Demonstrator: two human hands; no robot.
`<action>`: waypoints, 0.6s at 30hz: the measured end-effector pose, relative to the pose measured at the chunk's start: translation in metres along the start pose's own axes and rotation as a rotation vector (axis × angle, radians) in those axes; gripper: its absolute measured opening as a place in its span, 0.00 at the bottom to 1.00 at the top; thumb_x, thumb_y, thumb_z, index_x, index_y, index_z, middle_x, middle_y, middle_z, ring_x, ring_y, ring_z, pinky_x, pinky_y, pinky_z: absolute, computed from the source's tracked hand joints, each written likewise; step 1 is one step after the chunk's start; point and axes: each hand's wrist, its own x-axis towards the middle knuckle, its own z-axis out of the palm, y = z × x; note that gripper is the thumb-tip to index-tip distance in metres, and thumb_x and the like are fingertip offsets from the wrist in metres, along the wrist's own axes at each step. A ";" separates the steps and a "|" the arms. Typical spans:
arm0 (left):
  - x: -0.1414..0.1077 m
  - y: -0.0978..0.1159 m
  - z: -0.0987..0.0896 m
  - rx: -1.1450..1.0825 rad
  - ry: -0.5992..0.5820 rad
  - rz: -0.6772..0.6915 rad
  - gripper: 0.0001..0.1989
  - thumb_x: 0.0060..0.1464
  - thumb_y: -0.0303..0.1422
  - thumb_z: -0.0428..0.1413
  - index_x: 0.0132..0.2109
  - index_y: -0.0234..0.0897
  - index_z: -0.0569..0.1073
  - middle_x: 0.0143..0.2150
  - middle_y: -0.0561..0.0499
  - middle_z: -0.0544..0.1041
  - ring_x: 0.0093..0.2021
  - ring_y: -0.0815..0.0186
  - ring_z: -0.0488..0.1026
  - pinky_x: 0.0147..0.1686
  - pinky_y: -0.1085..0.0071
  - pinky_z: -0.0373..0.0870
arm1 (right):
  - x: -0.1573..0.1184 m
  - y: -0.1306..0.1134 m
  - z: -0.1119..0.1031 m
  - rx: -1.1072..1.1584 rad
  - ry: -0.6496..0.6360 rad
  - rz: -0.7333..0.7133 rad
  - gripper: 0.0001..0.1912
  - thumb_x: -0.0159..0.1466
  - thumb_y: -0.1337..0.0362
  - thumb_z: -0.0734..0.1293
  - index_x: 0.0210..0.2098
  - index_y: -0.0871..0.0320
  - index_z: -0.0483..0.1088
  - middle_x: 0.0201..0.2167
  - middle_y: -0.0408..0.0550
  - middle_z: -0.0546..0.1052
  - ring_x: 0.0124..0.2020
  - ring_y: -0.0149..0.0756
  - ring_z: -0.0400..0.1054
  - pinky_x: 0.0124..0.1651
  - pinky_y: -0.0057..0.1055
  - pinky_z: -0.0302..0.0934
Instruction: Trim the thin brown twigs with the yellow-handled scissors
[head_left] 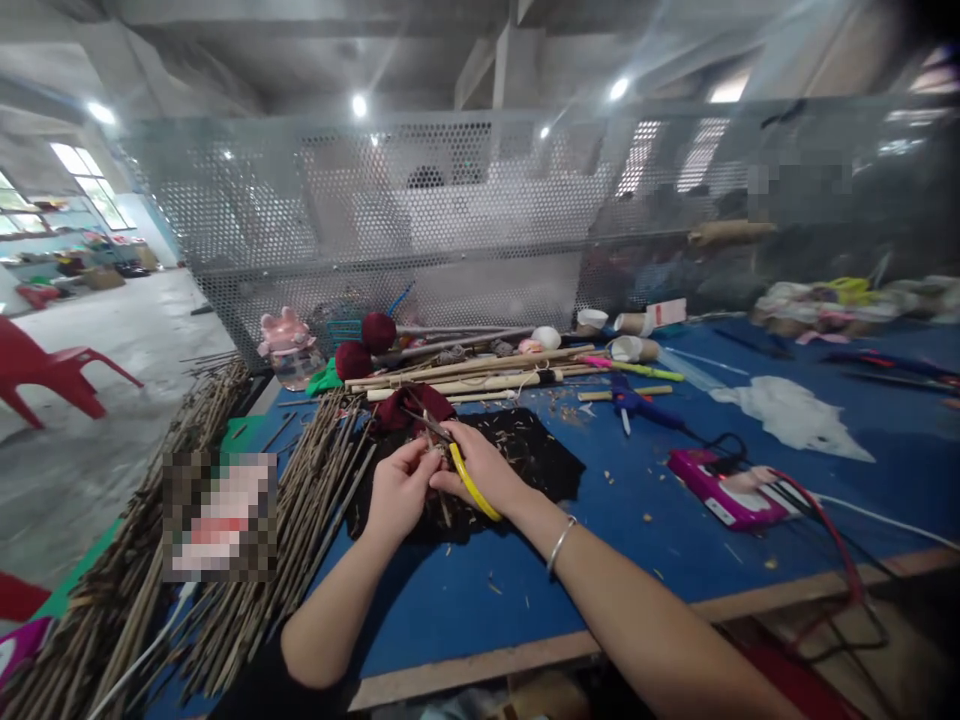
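In the middle of the head view, my right hand (486, 468) is closed around a pair of scissors with yellow handles (471, 484), blades angled up to the left. My left hand (399, 492) pinches a short twig (446, 510) close by the scissors; the fingers partly hide it. Whether the blades touch the twig I cannot tell. Beneath both hands a black cloth (544, 455) lies strewn with small chips. Dark red material (409, 408) rests at its far edge, just beyond my fingers.
Bundles of long twigs (277, 540) cover the table's left side. Pale sticks (472, 378), dark red balls (379, 332) and a pink jar (291, 350) stand behind. To the right are a blue glue gun (634, 402), a corded magenta box (724, 488) and white plastic (799, 415). A perforated screen (360, 225) rises behind.
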 end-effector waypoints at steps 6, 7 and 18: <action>-0.002 -0.005 0.002 0.103 -0.039 0.122 0.15 0.50 0.38 0.55 0.40 0.30 0.76 0.30 0.48 0.77 0.29 0.67 0.71 0.30 0.75 0.67 | -0.001 0.001 0.000 -0.017 0.012 -0.042 0.37 0.52 0.44 0.67 0.53 0.59 0.56 0.47 0.57 0.66 0.49 0.45 0.61 0.51 0.42 0.56; -0.002 -0.005 0.002 0.117 -0.034 0.134 0.16 0.50 0.38 0.55 0.40 0.30 0.76 0.32 0.47 0.77 0.31 0.66 0.72 0.32 0.74 0.67 | -0.001 0.001 0.000 -0.020 0.002 -0.047 0.38 0.51 0.44 0.67 0.53 0.59 0.56 0.47 0.57 0.66 0.49 0.45 0.61 0.51 0.42 0.57; -0.004 -0.005 0.002 0.202 -0.035 0.150 0.14 0.51 0.40 0.53 0.30 0.32 0.74 0.22 0.53 0.72 0.21 0.72 0.64 0.21 0.77 0.60 | 0.001 -0.004 -0.008 0.010 -0.035 0.018 0.34 0.49 0.43 0.68 0.48 0.57 0.62 0.39 0.50 0.69 0.39 0.40 0.65 0.43 0.33 0.60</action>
